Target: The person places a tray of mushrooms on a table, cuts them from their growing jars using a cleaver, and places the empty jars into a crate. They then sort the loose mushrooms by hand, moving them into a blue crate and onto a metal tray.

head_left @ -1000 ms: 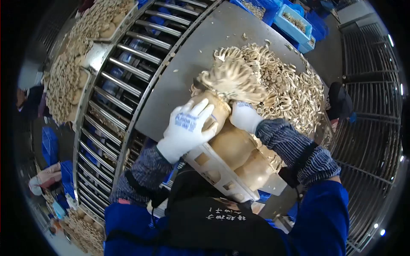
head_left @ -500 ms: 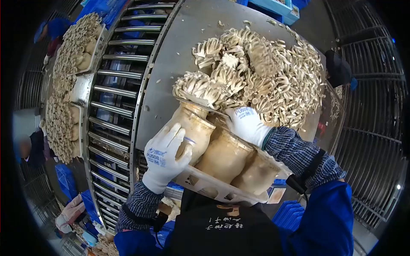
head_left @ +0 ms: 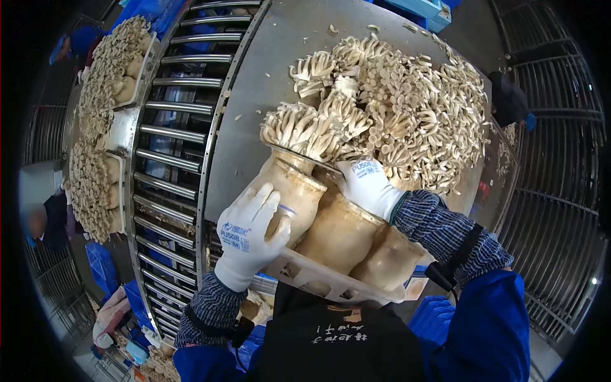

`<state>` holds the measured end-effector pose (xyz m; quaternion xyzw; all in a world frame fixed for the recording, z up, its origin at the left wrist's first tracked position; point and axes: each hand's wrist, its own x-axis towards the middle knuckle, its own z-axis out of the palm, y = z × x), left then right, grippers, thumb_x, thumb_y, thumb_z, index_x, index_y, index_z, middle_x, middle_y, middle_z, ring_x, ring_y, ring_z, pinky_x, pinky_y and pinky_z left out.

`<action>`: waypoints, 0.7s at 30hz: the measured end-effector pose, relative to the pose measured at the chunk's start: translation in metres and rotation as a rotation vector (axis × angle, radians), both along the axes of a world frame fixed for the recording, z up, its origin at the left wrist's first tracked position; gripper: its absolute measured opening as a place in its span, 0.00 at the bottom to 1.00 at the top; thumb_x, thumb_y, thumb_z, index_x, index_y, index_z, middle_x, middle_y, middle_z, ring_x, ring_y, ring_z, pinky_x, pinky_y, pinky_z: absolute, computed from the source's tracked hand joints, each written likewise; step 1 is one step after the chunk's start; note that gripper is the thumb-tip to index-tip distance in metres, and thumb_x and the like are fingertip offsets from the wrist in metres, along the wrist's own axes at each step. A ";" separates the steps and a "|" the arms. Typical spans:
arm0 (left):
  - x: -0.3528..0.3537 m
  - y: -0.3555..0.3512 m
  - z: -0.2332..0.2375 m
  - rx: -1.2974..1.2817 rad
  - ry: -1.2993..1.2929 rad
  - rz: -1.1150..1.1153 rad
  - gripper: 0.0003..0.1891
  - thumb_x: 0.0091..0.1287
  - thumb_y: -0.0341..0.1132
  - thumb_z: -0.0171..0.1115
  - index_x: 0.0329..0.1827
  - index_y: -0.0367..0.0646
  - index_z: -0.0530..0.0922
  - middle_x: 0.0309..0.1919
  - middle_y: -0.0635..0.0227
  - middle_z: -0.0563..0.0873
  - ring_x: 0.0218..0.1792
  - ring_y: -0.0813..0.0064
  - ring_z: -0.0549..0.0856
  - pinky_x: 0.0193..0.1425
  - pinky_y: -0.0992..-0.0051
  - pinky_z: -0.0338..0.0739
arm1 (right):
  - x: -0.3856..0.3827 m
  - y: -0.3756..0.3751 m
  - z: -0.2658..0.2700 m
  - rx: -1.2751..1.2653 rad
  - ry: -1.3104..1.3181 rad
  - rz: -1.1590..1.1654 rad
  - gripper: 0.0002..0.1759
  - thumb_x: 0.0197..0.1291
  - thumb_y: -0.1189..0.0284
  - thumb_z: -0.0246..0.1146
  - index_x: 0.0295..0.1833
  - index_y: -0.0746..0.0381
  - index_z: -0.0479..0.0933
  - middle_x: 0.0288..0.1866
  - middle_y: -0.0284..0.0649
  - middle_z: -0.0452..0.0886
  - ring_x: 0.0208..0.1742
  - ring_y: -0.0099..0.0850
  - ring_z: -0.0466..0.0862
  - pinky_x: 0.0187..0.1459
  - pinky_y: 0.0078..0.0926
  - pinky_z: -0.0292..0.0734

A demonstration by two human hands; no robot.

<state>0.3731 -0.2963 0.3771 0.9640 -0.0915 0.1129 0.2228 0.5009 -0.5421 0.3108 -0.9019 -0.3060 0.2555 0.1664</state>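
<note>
My left hand [head_left: 250, 232], in a white glove, is wrapped round the side of a cloudy plastic bottle [head_left: 289, 197] that tilts away from me. A cluster of pale mushrooms [head_left: 299, 130] sticks out of its mouth. My right hand [head_left: 369, 184], also gloved, is closed on a thin flat knife [head_left: 304, 159], whose blade lies across the bottle's mouth at the base of the cluster. The handle is hidden in my fist. More bottles [head_left: 340, 234] stand beside it in a white plastic crate [head_left: 331, 286] against my front.
Loose mushrooms [head_left: 426, 121] are heaped on the metal table [head_left: 248, 127] beyond the crate. A roller conveyor [head_left: 172, 156] runs along the left, with crates of mushroom bottles [head_left: 114, 191] past it. Another person [head_left: 509, 102] is at the right; metal racks [head_left: 557, 165] stand behind.
A blurred, moving clump over the heap now lies still with its caps showing. The held bottle and my left hand have shifted slightly right; the knife stays at the bottle's mouth.
</note>
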 end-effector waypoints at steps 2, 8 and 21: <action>0.002 0.000 -0.002 -0.011 -0.033 0.000 0.21 0.54 0.40 0.70 0.50 0.40 0.86 0.51 0.55 0.89 0.48 0.50 0.88 0.50 0.60 0.84 | -0.001 -0.002 -0.012 -0.015 -0.003 -0.004 0.14 0.68 0.63 0.58 0.43 0.63 0.80 0.33 0.54 0.85 0.38 0.53 0.87 0.42 0.50 0.80; 0.003 -0.001 -0.002 -0.013 -0.059 0.012 0.22 0.54 0.40 0.71 0.51 0.40 0.86 0.51 0.56 0.89 0.47 0.50 0.89 0.50 0.60 0.84 | 0.008 0.002 -0.021 -0.057 -0.027 0.001 0.14 0.63 0.65 0.60 0.41 0.65 0.83 0.34 0.55 0.86 0.38 0.52 0.87 0.44 0.48 0.82; 0.009 -0.003 0.006 -0.020 0.090 -0.006 0.23 0.53 0.42 0.73 0.53 0.43 0.85 0.54 0.59 0.88 0.48 0.51 0.88 0.51 0.60 0.83 | 0.052 0.042 -0.101 -0.247 0.252 0.029 0.15 0.57 0.72 0.57 0.42 0.71 0.85 0.44 0.62 0.86 0.48 0.54 0.88 0.51 0.46 0.82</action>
